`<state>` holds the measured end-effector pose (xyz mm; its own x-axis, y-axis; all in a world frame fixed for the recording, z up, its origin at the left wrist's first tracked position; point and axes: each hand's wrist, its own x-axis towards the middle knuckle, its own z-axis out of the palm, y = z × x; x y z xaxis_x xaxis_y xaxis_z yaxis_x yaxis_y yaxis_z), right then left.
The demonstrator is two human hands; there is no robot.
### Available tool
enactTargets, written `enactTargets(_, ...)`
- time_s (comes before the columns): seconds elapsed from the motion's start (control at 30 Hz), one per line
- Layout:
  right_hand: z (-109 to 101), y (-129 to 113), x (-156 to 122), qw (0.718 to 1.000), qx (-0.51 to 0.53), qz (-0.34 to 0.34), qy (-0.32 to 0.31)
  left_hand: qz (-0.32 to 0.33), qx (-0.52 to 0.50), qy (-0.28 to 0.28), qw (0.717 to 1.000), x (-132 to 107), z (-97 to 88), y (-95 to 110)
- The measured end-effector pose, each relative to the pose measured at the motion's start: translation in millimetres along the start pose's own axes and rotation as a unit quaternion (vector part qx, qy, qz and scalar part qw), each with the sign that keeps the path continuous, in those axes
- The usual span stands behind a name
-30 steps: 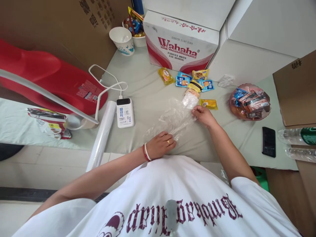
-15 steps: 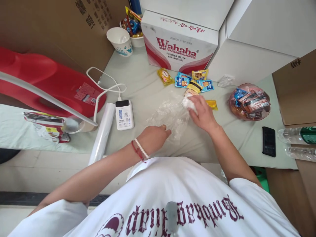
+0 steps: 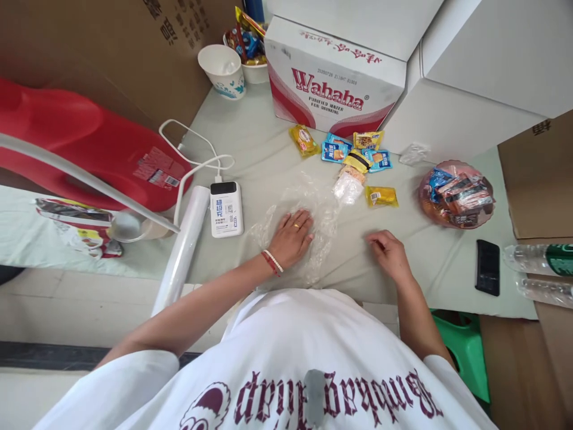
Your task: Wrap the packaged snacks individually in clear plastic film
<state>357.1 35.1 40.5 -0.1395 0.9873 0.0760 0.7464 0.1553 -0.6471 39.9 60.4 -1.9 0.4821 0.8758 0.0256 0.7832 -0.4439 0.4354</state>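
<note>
What moved: over the last half second our right hand let go of the little wrapped bundle and pulled back toward us, while our left hand slid up onto the clear plastic sheet.
Left hand: flat, palm down, fingers spread, pressing on the sheet and gripping nothing.
Right hand: 3 o'clock from the left one, well apart, resting on the bare cloth. Fingers are loosely curled and it looks empty.
Sheet: crumpled and see-through, spreading from under the left palm out to 1 o'clock.
Our read: only one hand pins the sheet now, and the bundle lies free.
Bundle: 2 o'clock from the left hand, at the sheet's far edge. We can't tell if they touch.
Further out: power bank at 10 o'clock, film roll just beside it.
Far end: loose snack packets in front of the Wahaha box.
</note>
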Motion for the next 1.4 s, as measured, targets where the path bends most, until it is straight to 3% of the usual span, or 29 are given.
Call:
enactTargets(0.1,14.5,-28.6,0.9,0.997,-0.028,0.041,0.062,-0.051,0.034,0.004,0.998,-6.0,1.9,19.9)
enactTargets(0.2,47.3,-65.9,16.2,0.998,-0.058,0.008,-0.005,-0.091,0.051,0.029,0.994,-7.1,5.6,34.6)
enactTargets(0.27,65.6,-77.3,26.5,0.996,-0.077,0.003,-0.055,-0.110,0.051,0.048,0.991,-7.5,2.8,34.7)
enactTargets(0.33,73.5,-73.5,32.8,0.996,-0.048,0.026,-0.066,-0.108,0.054,0.057,0.991,-9.4,-6.5,27.1)
enactTargets(0.43,67.2,-51.8,33.1,0.987,0.098,0.126,-0.021,-0.063,0.078,0.024,0.995,-18.7,-27.7,11.3)
enactTargets(0.57,47.3,-26.0,20.6,0.912,0.286,0.294,0.011,-0.040,0.136,-0.077,0.987,-40.1,-54.8,8.5)
enactTargets(0.63,34.6,-17.8,14.6,0.905,0.289,0.313,-0.021,-0.030,0.164,-0.102,0.981,-46.5,-65.7,15.9)
enactTargets(0.7,18.2,-11.4,16.6,0.936,0.198,0.288,-0.050,-0.013,0.184,-0.090,0.979,-44.9,-73.6,23.3)
enactTargets(0.8,-9.2,-6.6,47.6,0.980,-0.020,0.200,0.000,0.034,0.181,-0.042,0.982,-28.5,-74.6,25.9)
enactTargets(0.87,-21.2,-7.8,87.8,0.981,-0.125,0.140,0.048,0.095,0.159,-0.031,0.982,-15.5,-66.6,23.0)
enactTargets(0.93,-23.1,-11.5,136.2,0.973,-0.192,0.114,0.054,0.161,0.125,-0.045,0.978,-7.2,-53.7,20.7)
enactTargets(1.0,-16.3,-15.1,182.3,0.966,-0.235,0.111,0.013,0.193,0.087,-0.069,0.975,-5.8,-39.2,22.1)
enactTargets(1.1,-1.1,-17.4,229.4,0.957,-0.259,0.114,-0.067,0.179,0.047,-0.088,0.979,-12.7,-19.2,29.9)
enactTargets(1.27,11.2,-19.0,248.5,0.949,-0.280,0.067,-0.125,0.128,0.027,-0.078,0.988,-23.2,5.3,41.1)
enactTargets(1.4,15.3,-23.2,253.2,0.951,-0.279,0.047,-0.128,0.134,0.009,-0.040,0.990,-23.5,4.9,45.6)
